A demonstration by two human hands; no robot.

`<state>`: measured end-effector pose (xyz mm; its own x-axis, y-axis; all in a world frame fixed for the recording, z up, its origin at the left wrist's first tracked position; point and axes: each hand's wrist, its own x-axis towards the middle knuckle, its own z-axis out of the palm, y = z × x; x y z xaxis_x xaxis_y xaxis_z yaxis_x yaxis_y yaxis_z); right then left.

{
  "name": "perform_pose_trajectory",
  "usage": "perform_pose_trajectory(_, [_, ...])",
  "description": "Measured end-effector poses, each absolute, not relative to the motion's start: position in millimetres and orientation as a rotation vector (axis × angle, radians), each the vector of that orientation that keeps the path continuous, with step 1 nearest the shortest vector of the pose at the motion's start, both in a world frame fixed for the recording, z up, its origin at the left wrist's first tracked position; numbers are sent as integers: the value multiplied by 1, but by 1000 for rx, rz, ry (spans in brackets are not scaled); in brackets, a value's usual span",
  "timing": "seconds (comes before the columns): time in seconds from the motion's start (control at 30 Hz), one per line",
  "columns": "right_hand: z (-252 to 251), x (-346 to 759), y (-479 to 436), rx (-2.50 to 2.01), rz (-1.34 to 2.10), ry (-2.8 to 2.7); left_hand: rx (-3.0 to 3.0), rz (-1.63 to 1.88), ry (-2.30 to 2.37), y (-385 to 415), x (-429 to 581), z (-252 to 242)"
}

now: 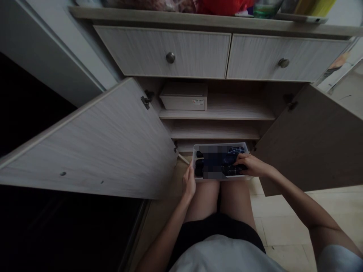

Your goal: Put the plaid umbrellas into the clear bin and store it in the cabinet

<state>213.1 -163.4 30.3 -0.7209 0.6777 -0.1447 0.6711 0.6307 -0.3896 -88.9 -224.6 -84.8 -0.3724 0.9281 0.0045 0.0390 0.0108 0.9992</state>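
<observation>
A shallow white box rests over my thighs in front of the cabinet. My left hand grips its left wall, fingers on the outside. Inside lie several dark blue and black folded cloth things, some plaid, with black rounded ends along the left side. Part of the contents is blurred into blocks, so their exact kind is unclear. My right hand reaches in over the right rim, with its fingers closed on a dark plaid item there.
Both cabinet doors stand open, the left door and the right door. A lidded pale box sits on the upper shelf. Two drawers are shut above, and a red bag lies on the cabinet top.
</observation>
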Motion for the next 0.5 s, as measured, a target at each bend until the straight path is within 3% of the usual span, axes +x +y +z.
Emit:
perform_pose_trajectory(0.27, [34, 217, -156, -1124, 858, -2794, 1023, 1455, 1518, -224, -89, -83])
perform_pose_trajectory(0.4, [26, 242, -157, -1081, 973, -2356, 1030, 1455, 1484, -225, -90, -82])
perform_pose_trajectory(0.5, [1, 256, -160, -1386, 953, -1855, 1014, 1461, 1492, -225, -91, -83])
